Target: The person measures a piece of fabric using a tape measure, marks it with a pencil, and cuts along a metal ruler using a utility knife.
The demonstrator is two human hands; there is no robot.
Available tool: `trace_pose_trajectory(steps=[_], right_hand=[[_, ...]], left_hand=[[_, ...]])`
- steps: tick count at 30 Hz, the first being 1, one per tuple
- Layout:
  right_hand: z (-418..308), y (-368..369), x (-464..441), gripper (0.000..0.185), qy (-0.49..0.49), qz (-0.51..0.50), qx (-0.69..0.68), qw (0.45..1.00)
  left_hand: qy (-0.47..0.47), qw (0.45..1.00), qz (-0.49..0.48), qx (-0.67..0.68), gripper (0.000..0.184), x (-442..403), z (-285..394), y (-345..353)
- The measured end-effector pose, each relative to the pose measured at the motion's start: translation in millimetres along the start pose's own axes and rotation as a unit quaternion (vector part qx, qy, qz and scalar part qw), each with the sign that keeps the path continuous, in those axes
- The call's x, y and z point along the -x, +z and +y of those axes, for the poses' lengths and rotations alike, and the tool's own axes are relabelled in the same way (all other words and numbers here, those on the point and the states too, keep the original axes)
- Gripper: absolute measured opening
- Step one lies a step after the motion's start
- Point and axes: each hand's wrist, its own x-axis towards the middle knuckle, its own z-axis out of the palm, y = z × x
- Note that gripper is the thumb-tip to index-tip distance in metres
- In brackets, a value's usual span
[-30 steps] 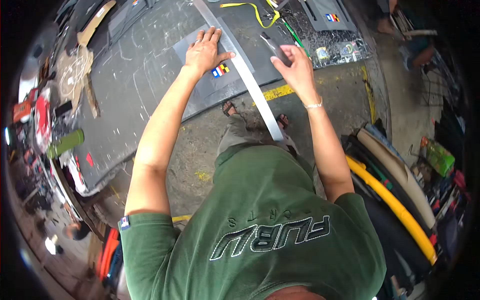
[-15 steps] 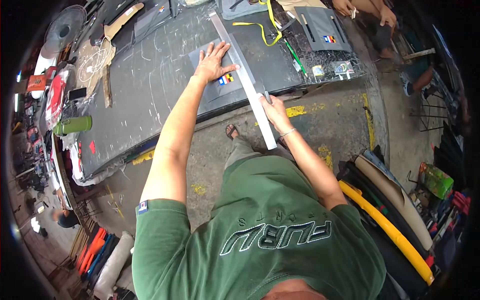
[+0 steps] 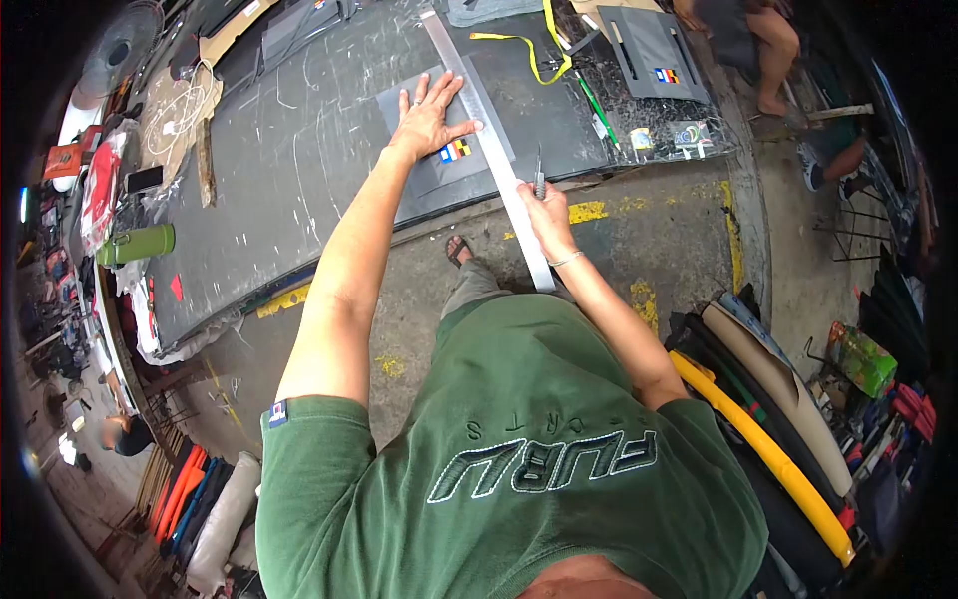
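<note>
now left hand (image 3: 423,124) splayed on one ruler (image 3: 503,172), right hand (image 3: 548,220) closed round one cutter (image 3: 540,183)

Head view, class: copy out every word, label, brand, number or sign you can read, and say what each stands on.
"FUBU", large, upside down in this view, on the green shirt.
"RTS", small, upside down, on the same shirt; the letters before it are unclear.
Too small or blurred to read: the sleeve tag, the table-edge stickers, the orange box.
</note>
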Motion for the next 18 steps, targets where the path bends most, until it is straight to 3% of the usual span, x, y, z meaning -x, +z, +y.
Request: trace_pose_trajectory(steps=[18], right_hand=[[-3.8,0.8,2.9,0.019,0.016,0.008,0.010,1.000]], left_hand=[[0.005,1.000,0.006,-0.009,0.110,0.4,-1.0,2.9]])
